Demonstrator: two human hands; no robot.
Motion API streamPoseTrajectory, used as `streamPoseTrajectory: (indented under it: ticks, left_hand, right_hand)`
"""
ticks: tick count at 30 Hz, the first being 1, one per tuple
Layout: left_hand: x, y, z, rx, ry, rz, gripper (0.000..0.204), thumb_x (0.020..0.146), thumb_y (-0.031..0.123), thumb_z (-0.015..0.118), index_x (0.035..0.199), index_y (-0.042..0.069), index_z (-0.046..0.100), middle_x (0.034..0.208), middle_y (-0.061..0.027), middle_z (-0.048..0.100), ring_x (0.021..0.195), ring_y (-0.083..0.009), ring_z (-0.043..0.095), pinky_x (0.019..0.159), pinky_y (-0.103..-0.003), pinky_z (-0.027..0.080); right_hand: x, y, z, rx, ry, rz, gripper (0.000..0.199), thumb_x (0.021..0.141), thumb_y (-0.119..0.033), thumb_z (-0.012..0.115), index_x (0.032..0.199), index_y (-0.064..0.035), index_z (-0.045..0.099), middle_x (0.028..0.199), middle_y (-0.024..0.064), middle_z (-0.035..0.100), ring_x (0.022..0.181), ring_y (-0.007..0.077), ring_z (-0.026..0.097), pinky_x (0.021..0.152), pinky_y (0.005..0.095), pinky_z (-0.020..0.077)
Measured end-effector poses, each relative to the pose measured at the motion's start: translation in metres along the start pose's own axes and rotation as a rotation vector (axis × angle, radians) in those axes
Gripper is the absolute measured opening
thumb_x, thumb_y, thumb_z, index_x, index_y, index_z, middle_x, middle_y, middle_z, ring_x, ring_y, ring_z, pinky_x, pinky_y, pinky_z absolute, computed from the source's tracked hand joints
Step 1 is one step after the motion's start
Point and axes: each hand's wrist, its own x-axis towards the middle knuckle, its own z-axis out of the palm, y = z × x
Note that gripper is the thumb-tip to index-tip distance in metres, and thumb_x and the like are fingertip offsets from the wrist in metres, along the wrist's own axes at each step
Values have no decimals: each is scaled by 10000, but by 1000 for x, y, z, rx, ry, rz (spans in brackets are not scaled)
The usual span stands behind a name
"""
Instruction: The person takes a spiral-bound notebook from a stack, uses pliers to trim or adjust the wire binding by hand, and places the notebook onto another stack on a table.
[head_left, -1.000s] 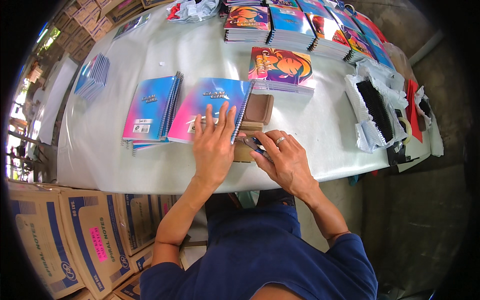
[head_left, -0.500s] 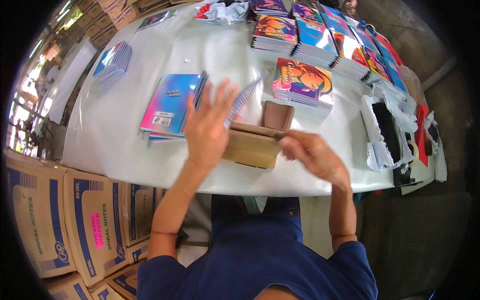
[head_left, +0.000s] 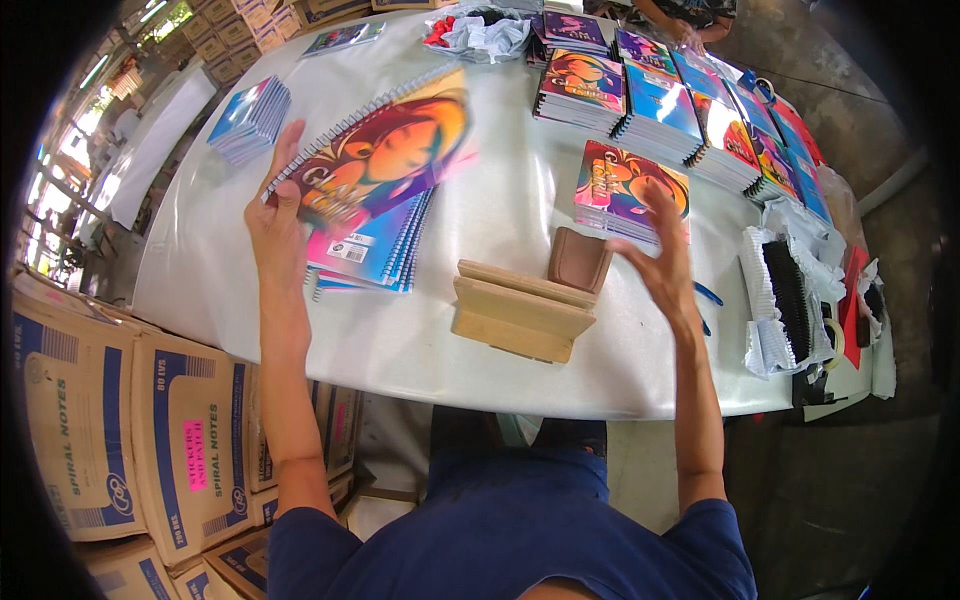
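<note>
My left hand (head_left: 278,205) grips a spiral notebook (head_left: 385,150) with an orange and purple cover by its coiled edge. This notebook is tilted and smeared by motion, above a small pile of blue and pink spiral notebooks (head_left: 370,235). My right hand (head_left: 662,255) has its fingers spread and holds nothing. It hovers between a stack of orange and purple notebooks (head_left: 615,175) and a brown block (head_left: 580,258). The block touches the back of a wooden stand (head_left: 525,315) near the table's front edge. Slim blue handles (head_left: 708,293) lie beside my right wrist, partly hidden.
Several notebook stacks (head_left: 660,110) fill the far right of the white table (head_left: 400,355). Torn white packaging with black coils (head_left: 785,300) lies at the right edge. Another stack (head_left: 250,115) stands far left. Cartons (head_left: 190,440) crowd the lower left; a person's hands (head_left: 685,32) show at the back.
My left hand has moved left, bringing the notebook from behind the wooden stand over the pile. My right hand has left the stand, moved up and right, and opened. Blue handles now show.
</note>
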Motion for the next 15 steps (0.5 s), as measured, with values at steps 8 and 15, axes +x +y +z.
streamPoseTrajectory:
  ticks: [8,15]
  left_hand:
    - [25,-71,-16,-587,-241,-167,828,814,543,616,1476,114,364,1522,-65,355,1310,-245,431,1085,-461,364]
    - [67,-79,-94,113,-193,-618,611,985,343,533,1516,133,314,1448,-135,459,1306,-225,437,1067,-374,367]
  right_hand:
    - [64,-113,74,647,-359,-5,548,773,-3,748,1285,-35,554,1257,134,596,1160,224,581,967,357,462]
    - [85,-126,145,270,-447,-593,453,728,-19,747,1170,-43,656,1257,160,619,1167,319,572,994,386,463]
